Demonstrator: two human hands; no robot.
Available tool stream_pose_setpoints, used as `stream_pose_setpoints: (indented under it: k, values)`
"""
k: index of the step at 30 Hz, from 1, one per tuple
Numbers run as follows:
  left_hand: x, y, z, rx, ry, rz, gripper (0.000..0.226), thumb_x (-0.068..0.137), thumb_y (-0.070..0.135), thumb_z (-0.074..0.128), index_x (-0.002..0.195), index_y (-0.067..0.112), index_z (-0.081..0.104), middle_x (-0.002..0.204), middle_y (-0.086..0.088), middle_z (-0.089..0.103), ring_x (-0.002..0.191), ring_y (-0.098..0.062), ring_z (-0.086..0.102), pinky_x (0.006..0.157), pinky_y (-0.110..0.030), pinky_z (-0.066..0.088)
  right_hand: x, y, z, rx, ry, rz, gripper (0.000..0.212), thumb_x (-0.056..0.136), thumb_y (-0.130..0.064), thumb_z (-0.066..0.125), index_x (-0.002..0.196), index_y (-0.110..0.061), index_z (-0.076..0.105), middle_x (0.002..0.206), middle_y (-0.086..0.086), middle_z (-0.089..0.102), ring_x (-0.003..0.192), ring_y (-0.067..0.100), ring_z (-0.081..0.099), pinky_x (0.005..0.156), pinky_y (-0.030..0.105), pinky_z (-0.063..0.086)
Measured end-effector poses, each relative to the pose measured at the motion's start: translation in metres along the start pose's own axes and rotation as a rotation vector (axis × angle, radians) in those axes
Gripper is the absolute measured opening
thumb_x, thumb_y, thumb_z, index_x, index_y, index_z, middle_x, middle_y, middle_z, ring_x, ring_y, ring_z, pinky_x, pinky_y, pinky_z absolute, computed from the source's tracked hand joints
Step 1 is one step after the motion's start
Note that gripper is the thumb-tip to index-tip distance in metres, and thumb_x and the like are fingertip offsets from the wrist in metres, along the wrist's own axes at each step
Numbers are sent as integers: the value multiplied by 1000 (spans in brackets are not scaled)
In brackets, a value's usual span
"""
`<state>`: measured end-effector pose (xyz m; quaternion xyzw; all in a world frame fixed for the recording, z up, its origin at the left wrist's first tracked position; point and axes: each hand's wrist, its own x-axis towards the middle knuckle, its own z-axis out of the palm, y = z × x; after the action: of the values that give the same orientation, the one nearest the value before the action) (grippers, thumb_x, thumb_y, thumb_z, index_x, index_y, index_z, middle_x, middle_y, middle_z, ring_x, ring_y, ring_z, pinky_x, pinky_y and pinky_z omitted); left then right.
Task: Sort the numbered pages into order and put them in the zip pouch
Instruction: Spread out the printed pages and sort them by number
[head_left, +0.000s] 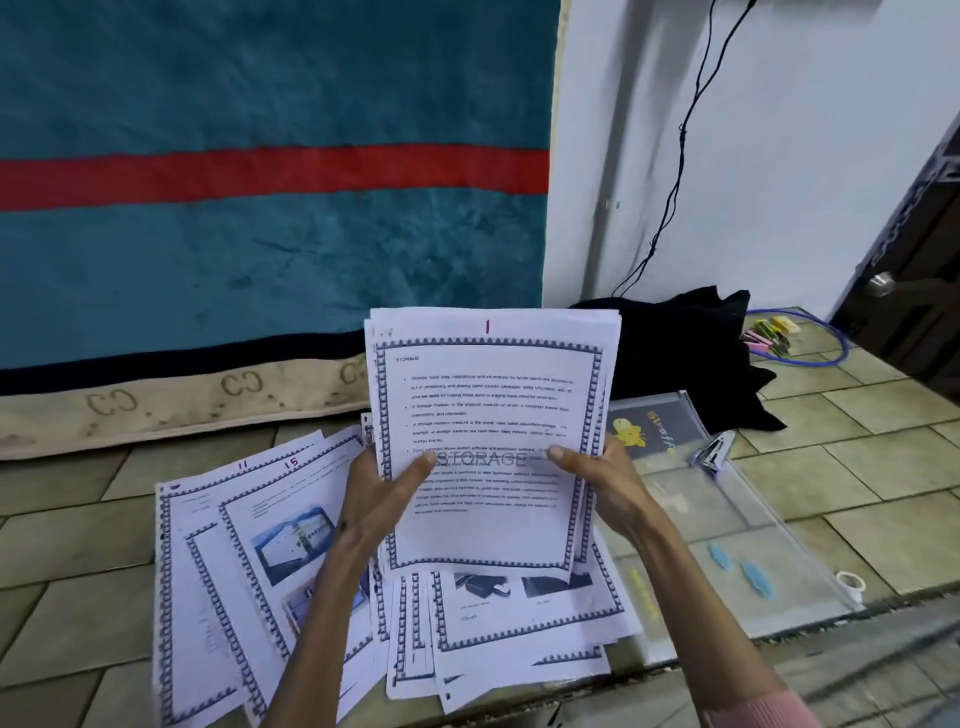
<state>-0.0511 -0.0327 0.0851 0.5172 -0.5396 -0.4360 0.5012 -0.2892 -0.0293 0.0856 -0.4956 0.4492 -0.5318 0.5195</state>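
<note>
gripping the page stack (488, 441) at both side edges, left hand (382, 493) and right hand (605, 480), thumbs on front.

We read red handwritten "1" at top of front page (488, 447) in held stack; same page headed "STORAGE" in small print, with large grey "STORAGE" watermark across middle (body text too blurred to read). Loose pages on floor: page (182, 571) marked "11", neighbouring page (280, 525) marked "15", both in red. Blanket's beige border (156, 410) repeats "CC" monogram. Zip pouch (727, 525) label print illegible.
</note>
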Motion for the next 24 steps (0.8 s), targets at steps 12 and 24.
stream_pose_setpoints:
  k: [12, 24]
  values:
    - [2, -13, -5, 38, -5, 9, 31, 72, 16, 78, 97, 30, 64, 82, 22, 70, 80, 10, 65, 68, -10, 52, -6, 4, 2, -135, -14, -53, 34, 66, 2, 79, 86, -23, 68, 77, -19, 73, 78, -2, 70, 66, 10, 51]
    - [0, -27, 13, -53, 58, -112, 32, 69, 24, 80, 97, 19, 65, 88, 11, 69, 86, -6, 63, 75, -15, 51, -3, 23, 10, -40, 121, -16, 26, 67, 1, 79, 84, -17, 73, 88, -2, 76, 85, 14, 72, 74, 23, 57]
